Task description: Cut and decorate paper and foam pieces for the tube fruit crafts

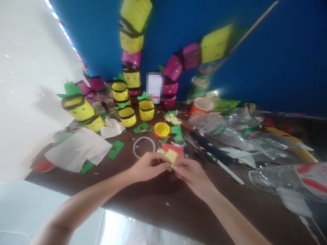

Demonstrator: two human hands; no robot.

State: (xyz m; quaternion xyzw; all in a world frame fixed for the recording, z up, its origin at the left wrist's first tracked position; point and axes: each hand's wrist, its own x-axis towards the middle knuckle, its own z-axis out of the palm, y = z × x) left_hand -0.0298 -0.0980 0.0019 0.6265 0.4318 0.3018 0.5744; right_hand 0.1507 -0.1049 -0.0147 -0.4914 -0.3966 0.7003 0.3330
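Both hands meet over the brown table. My left hand (149, 166) is closed, with thumb and fingers pinching a pale yellow piece of paper (171, 156) that has small cut-outs along its left side. My right hand (190, 172) has its fingertips pressed together at the same paper's lower right edge; whether it grips the paper or something tiny there is too blurred to tell. A red piece of paper (177, 148) shows just behind the yellow one. Beyond the hands lie a roll of clear tape (143, 147) and a small yellow cup with an orange outside (162, 130).
Yellow cups with faces and green paper leaves (127, 116) stand at the back, some stacked tall beside magenta ones (170, 88). Green paper scraps (116, 149) and white paper (79, 149) lie left. Clear plastic bottles (224, 132) and a white-handled tool (230, 173) lie right.
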